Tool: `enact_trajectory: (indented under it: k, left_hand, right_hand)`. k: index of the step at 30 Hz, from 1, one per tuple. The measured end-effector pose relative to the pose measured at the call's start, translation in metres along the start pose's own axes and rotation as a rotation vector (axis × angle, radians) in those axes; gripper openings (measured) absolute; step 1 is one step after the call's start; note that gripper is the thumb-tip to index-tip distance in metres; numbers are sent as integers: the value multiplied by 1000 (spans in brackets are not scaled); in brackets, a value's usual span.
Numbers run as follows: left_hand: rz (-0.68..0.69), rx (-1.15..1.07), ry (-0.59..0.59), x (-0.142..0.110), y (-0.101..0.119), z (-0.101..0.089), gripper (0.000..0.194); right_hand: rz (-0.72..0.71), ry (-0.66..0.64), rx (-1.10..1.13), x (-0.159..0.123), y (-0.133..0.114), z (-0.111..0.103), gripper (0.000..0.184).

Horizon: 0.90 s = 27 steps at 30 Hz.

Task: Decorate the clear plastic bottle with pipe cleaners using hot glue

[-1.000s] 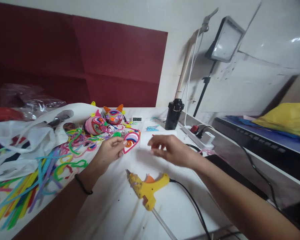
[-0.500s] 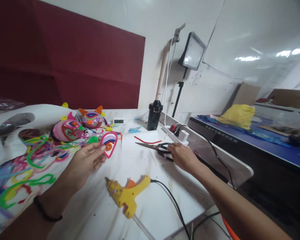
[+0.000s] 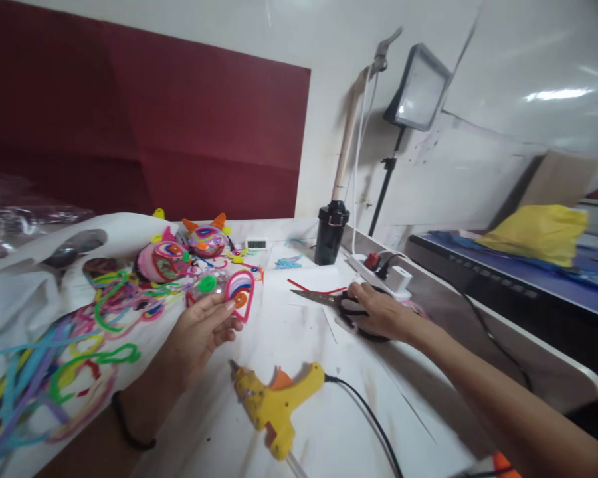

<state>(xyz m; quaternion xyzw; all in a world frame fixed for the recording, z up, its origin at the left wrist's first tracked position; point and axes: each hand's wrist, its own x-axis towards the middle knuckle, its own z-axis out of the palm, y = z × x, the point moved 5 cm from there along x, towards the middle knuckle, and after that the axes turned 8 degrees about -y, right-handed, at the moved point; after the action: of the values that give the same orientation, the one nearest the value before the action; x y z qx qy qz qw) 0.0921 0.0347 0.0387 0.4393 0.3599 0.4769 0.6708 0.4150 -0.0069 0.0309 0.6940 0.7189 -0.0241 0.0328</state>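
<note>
My left hand (image 3: 202, 328) pinches a small arch-shaped piece (image 3: 240, 293) with a pink outline and coloured rings inside, holding it just above the white table (image 3: 299, 392). My right hand (image 3: 379, 312) lies on the black handles of a pair of scissors (image 3: 329, 300), fingers curled over them; the blades point left. A thin red strip (image 3: 311, 289) lies just beyond the blades. A yellow glue gun (image 3: 274, 405) rests on the table in front of both hands, its black cord running to the right.
Several bright loops and strips (image 3: 80, 345) cover the left of the table beside white bags (image 3: 20, 299). Two colourful round figures (image 3: 179, 255) stand behind. A black bottle (image 3: 330, 232), a power strip (image 3: 383, 269) and a lamp on a stand (image 3: 418, 89) stand at the back right.
My right hand left the white sheet near the arch piece, reached right to the scissors and now grips their handles. My left hand kept hold of the arch piece. The view swung about.
</note>
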Motion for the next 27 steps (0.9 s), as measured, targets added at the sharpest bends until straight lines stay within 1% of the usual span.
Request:
enact_trajectory:
  k: [3,5,6,8,9,11,12,15,16,17,18,20,22,24,25,27]
  left_hand:
    - [6,-30,16,-1,1,-1,13]
    - [20,-65,6,-2,1,-2,13]
    - [25,-87,2,-2,1,-2,13]
    - [39,-136,1,-3,1,-3,11]
    - [44,-157,-1,-3,1,-4,10]
    - [60,-187,-18,-4,1,-3,9]
    - [68,-199,-32,-4,1,-3,9]
    - [86,-240,-70,-2,1,-1,12]
    - [87,-254,-68,-2,0,-1,13]
    - [85,-261,-60,-1,0,-1,14]
    - [81,-262,-48,-1,0,-1,16]
    - [86,-249,-23,-1,-1,-2,21]
    - [97,-226,-17,-1,-1,-2,26]
    - [93,-190,-26,-1,-3,0,34]
    - [93,-170,-36,-1,-5,1,38]
    - [91,-132,-54,-2,-8,4,41]
  right_hand:
    - [-23,88,41,-10,7,-4,56]
    - [-42,245,169,-19,12,-13,61]
    - [-44,289,250,-23,13,-16,59]
    - [-44,331,451,-29,12,-22,52]
    - [-46,356,568,-31,8,-25,49]
    - [-73,379,811,-34,-4,-31,49]
    - [-89,350,930,-34,-14,-32,51]
    - [-94,127,1213,-31,-48,-28,60]
    - [-95,38,1305,-30,-60,-25,62]
    - [-115,-20,1394,-29,-71,-23,62]
    - [-149,-64,1481,-28,-83,-22,63]
    - [-172,-134,1593,-25,-103,-18,64]
    - [-161,-159,1719,-20,-118,-16,66]
    - [-140,-143,1786,-15,-129,-17,63]
    - [-139,-118,1781,-12,-134,-19,63]
    - [-151,-29,1752,-6,-140,-26,69]
